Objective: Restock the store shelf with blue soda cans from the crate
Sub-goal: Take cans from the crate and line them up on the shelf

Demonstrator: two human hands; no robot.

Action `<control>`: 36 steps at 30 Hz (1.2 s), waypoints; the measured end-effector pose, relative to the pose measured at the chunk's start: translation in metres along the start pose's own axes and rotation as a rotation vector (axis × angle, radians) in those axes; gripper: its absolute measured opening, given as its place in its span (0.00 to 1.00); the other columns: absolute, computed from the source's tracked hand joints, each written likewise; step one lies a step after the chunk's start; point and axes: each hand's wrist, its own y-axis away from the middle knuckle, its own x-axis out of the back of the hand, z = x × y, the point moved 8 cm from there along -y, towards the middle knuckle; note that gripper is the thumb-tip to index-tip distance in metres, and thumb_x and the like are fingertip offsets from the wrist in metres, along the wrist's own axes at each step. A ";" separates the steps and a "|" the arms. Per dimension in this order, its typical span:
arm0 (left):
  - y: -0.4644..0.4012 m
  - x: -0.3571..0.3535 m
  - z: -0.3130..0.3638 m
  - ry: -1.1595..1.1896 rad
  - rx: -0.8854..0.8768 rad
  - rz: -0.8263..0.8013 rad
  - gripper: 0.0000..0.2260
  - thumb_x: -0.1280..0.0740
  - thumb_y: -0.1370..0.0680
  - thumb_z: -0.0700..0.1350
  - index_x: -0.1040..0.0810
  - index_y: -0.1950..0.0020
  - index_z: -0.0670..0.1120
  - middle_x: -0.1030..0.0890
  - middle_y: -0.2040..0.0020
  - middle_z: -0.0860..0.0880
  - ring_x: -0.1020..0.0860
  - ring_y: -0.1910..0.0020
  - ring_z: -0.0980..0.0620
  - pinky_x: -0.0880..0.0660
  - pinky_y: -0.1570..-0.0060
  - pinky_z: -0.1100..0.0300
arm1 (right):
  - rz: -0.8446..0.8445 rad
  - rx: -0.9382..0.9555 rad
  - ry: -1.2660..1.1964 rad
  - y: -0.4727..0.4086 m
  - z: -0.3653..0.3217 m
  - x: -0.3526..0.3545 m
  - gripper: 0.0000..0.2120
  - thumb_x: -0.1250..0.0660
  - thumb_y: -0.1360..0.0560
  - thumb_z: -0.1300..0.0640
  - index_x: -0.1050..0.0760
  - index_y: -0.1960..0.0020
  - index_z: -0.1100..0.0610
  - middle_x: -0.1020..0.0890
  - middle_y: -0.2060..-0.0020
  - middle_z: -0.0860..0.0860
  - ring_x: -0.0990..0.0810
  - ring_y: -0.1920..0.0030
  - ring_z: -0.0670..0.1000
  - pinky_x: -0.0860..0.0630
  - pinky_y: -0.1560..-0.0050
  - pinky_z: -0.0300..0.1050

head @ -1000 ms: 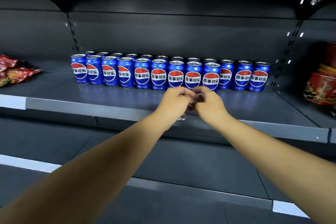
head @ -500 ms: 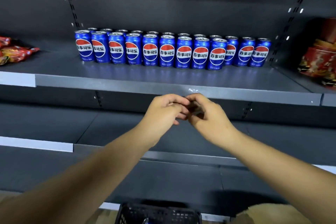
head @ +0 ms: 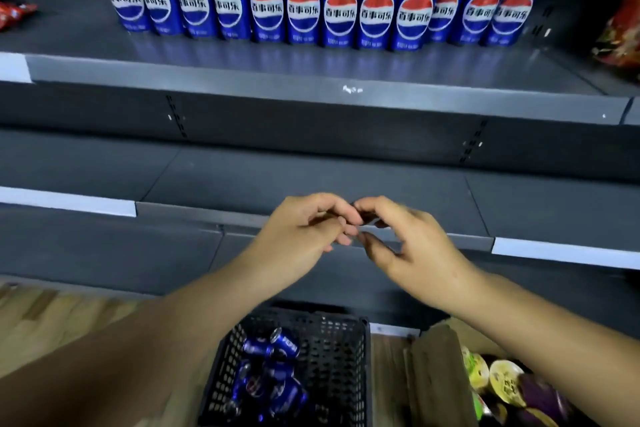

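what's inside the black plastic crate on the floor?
Loose blue soda cans lie jumbled on their sides in the black perforated plastic crate, mostly at its left. The person's left forearm covers the crate's left edge, so the count is unclear.

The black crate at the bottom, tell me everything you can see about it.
The black crate looks like plastic, with lattice walls full of small rectangular holes and an open top. It sits low in the view on the wooden floor, in front of the bottom shelf, beside a cardboard box on its right. Inside, several blue soda cans lie jumbled on their sides. The left forearm crosses in front of its left corner; neither hand touches it.
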 end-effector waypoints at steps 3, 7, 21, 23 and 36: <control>0.015 -0.020 -0.026 -0.001 0.077 -0.048 0.16 0.40 0.23 0.33 0.20 0.60 0.51 0.17 0.62 0.53 0.19 0.60 0.58 0.25 0.56 0.62 | -0.061 0.024 0.032 0.030 0.011 -0.017 0.15 0.35 0.29 0.63 0.24 0.43 0.62 0.18 0.51 0.54 0.23 0.50 0.48 0.32 0.48 0.31; 0.035 -0.042 -0.064 -0.007 0.199 -0.069 0.15 0.40 0.23 0.32 0.20 0.58 0.48 0.17 0.61 0.51 0.19 0.60 0.57 0.25 0.55 0.62 | -0.164 -0.006 0.007 0.067 0.024 -0.048 0.17 0.41 0.28 0.57 0.26 0.41 0.60 0.18 0.50 0.54 0.21 0.49 0.52 0.28 0.48 0.40; 0.085 -0.018 -0.208 0.011 0.510 -0.079 0.10 0.39 0.22 0.34 0.21 0.57 0.45 0.19 0.63 0.49 0.21 0.67 0.60 0.29 0.64 0.66 | -0.092 -0.861 -0.738 0.137 0.069 -0.161 0.13 0.37 0.25 0.72 0.27 0.48 0.57 0.20 0.56 0.54 0.22 0.57 0.48 0.27 0.57 0.29; 0.088 -0.002 -0.234 0.015 0.576 -0.071 0.11 0.39 0.21 0.34 0.22 0.59 0.46 0.19 0.65 0.51 0.22 0.70 0.62 0.30 0.64 0.63 | -0.094 -0.906 -0.749 0.137 0.068 -0.182 0.14 0.38 0.25 0.72 0.28 0.51 0.54 0.20 0.57 0.54 0.21 0.58 0.48 0.26 0.57 0.30; 0.088 0.051 -0.390 -0.105 0.901 -0.112 0.08 0.42 0.20 0.38 0.23 0.48 0.42 0.22 0.62 0.47 0.23 0.63 0.52 0.29 0.60 0.63 | -0.257 -0.961 -0.472 0.146 0.107 -0.322 0.10 0.36 0.25 0.67 0.26 0.47 0.54 0.20 0.58 0.46 0.23 0.57 0.43 0.30 0.53 0.27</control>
